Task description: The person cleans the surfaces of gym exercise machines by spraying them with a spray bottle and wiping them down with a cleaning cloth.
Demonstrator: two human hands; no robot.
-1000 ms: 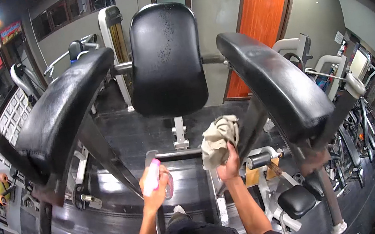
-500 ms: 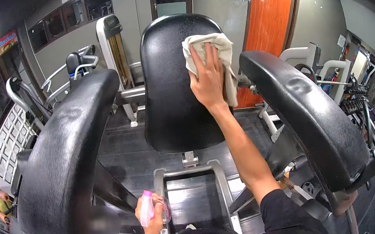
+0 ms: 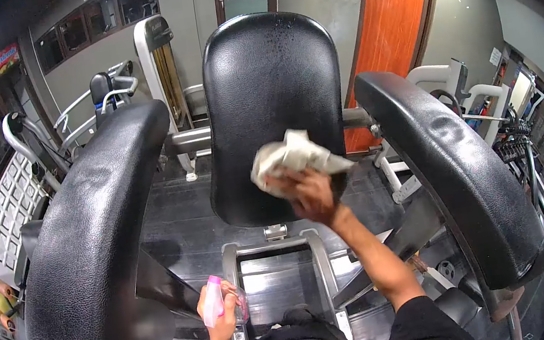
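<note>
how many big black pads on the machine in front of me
3: left pad, centre back pad under the cloth in the right hand, right pad. Lower ones may be hidden.

The right hand clutched a crumpled pale cloth, pressing it to the lower part of a black back pad; most of the pad rose above the grip. Below and to the left of that grip, the left hand closed around a spray bottle with a pink top. Long black arm pads flanked the cloth grip, the left arm pad and the right arm pad. Beyond, up and to the right, stood an orange door.
</note>
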